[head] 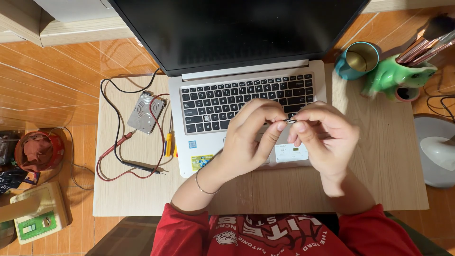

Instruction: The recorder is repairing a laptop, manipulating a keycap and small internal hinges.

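Both my hands meet above the laptop's [246,90] palm rest and pinch a tiny dark part [290,121] between their fingertips. My left hand [251,137] holds it from the left with thumb and forefinger, and a thin bracelet circles that wrist. My right hand [322,137] grips the same part from the right. The laptop is open, its screen dark, its keyboard partly hidden by my fingers. What the small part is, I cannot make out.
A light wooden table [379,156] bears the laptop. Left of it lie a small metal hard drive [146,112], red and black probe leads [128,166] and a yellow tool [168,144]. A teal cup [358,59] and green frog holder [395,76] stand at the right.
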